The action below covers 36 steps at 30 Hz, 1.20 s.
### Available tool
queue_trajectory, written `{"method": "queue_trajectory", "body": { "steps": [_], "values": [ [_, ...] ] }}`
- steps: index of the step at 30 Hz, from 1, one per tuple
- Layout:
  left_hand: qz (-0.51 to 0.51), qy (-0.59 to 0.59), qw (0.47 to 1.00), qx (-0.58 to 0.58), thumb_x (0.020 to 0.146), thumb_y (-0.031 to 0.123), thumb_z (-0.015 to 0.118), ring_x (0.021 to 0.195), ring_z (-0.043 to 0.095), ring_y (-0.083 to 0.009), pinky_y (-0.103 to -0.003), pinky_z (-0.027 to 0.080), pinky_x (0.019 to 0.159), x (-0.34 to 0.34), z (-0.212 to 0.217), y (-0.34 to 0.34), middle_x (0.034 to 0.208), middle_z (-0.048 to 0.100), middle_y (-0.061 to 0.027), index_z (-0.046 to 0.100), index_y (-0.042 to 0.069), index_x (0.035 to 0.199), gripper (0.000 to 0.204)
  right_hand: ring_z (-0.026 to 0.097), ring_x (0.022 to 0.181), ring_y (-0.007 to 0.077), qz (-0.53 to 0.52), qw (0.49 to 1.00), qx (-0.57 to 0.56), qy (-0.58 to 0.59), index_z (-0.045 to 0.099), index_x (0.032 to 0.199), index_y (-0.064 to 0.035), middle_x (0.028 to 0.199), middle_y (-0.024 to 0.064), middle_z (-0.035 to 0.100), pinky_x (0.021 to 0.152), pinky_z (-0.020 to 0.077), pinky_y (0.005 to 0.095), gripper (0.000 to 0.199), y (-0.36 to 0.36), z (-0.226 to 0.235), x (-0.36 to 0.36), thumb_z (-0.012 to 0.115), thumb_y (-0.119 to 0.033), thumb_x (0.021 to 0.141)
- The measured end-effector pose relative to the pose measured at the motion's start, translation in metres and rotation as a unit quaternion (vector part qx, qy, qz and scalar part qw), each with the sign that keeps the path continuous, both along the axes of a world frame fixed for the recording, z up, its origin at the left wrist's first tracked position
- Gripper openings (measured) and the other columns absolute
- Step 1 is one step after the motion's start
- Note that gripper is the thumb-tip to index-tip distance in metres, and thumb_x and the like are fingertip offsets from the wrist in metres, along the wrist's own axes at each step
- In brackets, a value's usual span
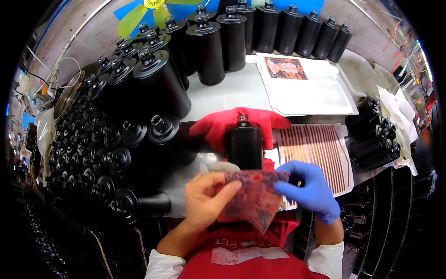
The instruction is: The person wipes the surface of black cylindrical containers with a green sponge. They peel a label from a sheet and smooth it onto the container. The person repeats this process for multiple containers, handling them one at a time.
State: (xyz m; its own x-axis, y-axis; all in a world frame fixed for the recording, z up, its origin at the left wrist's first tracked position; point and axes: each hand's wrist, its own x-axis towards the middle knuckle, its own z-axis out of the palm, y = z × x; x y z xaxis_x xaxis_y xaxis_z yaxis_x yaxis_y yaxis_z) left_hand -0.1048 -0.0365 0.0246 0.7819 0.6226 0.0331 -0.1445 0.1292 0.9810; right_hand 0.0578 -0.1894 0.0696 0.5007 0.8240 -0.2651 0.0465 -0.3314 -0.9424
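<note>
A thin, see-through film (pixel 254 197) with a dark reddish pattern is stretched between my two hands, its lower end hanging to a point. My bare left hand (pixel 203 197) pinches its left upper edge between thumb and fingers. At the opposite upper corner, my right hand (pixel 312 188) in a blue glove grips it the same way. Just beyond the film, a black bottle (pixel 244 144) with a clear neck rests against a red cloth (pixel 211 128). The film is in front of the bottle's lower end, and I cannot tell whether they touch.
Tall black bottles (pixel 209 51) line the back of the table, with many more crowded at the left. A white printed sheet (pixel 311 95) lies behind the cloth. To the right are a sheet of brown strips (pixel 318 156) and several black bottles (pixel 376 146) lying down.
</note>
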Motion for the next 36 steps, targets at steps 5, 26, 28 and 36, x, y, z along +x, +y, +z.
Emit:
{"method": "queue_trajectory", "body": {
  "steps": [5,26,28,36],
  "values": [
    [0.052,-0.017,0.998,-0.028,0.084,0.000,0.065,0.074,0.062,-0.0091,-0.022,0.050,0.068,0.022,-0.035,0.011,0.085,0.067,-0.0066,0.066,-0.006,0.095,0.013,0.048,0.062,0.0010,-0.126,0.991,-0.005,0.036,0.064,0.089,-0.0043,0.074,-0.0029,0.059,0.056,0.0407,0.0182,0.014,0.027,-0.049,0.008,0.070,-0.013,0.081],
    [0.137,-0.026,0.989,-0.054,0.083,0.002,0.067,0.061,0.057,-0.0054,-0.018,0.045,0.054,0.059,-0.050,0.037,0.075,0.065,-0.0021,0.066,-0.003,0.087,0.006,0.049,0.056,0.0007,-0.213,0.967,0.066,0.122,0.064,0.083,-0.0038,0.070,-0.0015,0.062,0.048,0.0375,0.0162,0.009,0.062,-0.077,0.035,0.071,-0.010,0.080],
    [0.122,-0.016,0.991,-0.054,0.083,0.001,0.066,0.062,0.057,-0.0056,-0.018,0.046,0.056,0.058,-0.052,0.038,0.077,0.064,-0.0023,0.064,-0.003,0.093,0.011,0.049,0.055,0.0010,-0.210,0.967,0.052,0.137,0.064,0.083,-0.0038,0.070,-0.0012,0.062,0.048,0.0376,0.0162,0.009,0.062,-0.077,0.036,0.071,-0.010,0.080],
    [0.169,-0.037,0.980,0.096,0.073,-0.002,0.072,0.087,0.055,-0.0116,-0.023,0.047,0.073,0.057,-0.048,0.033,0.103,0.056,-0.0074,0.047,-0.001,0.119,0.053,0.047,0.057,0.0002,-0.184,0.969,0.062,0.155,0.064,0.089,-0.0047,0.075,-0.0021,0.060,0.050,0.0373,0.0150,0.017,0.062,-0.073,0.036,0.073,-0.009,0.076]
  ]
}}
